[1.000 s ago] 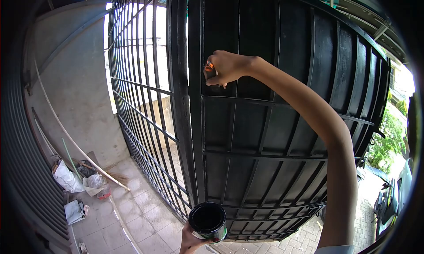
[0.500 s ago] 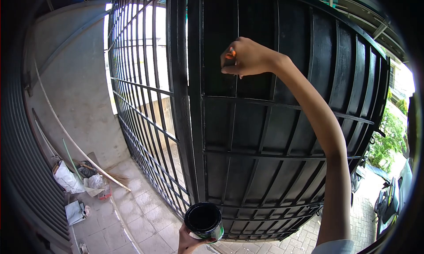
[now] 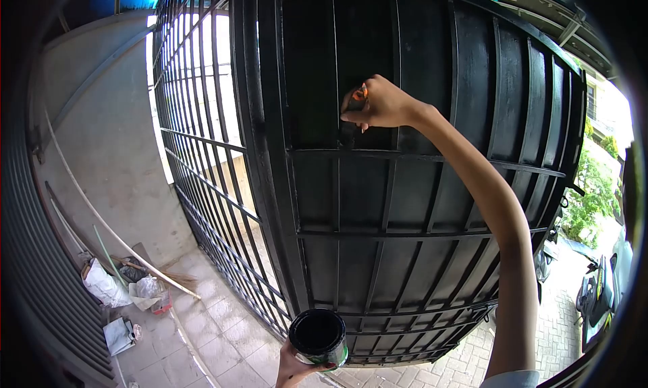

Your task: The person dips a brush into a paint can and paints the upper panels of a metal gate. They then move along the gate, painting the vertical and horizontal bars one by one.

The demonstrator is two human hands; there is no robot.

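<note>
Pale tiled floor [image 3: 226, 314] covers the lower left of the frame, meeting a grey wall [image 3: 111, 131] farther up and a barred section [image 3: 202, 139] along its right side. Your right hand [image 3: 385, 104], at upper centre, is closed around a small orange-and-dark tool [image 3: 360, 94], partly hidden by your fingers, close to the black panelled gate [image 3: 425, 192]; you cannot tell whether it touches. It sits between two upright ribs [image 3: 397, 30], above a horizontal rail [image 3: 378, 150]. Your left hand [image 3: 291, 369], at bottom centre, is clamped around an open can [image 3: 331, 359] near the gate's lower edge. Tiles stretch between can and white bag [image 3: 104, 283], well apart; a motorbike [image 3: 597, 300] stands at far right, beyond your right arm [image 3: 499, 206].
</note>
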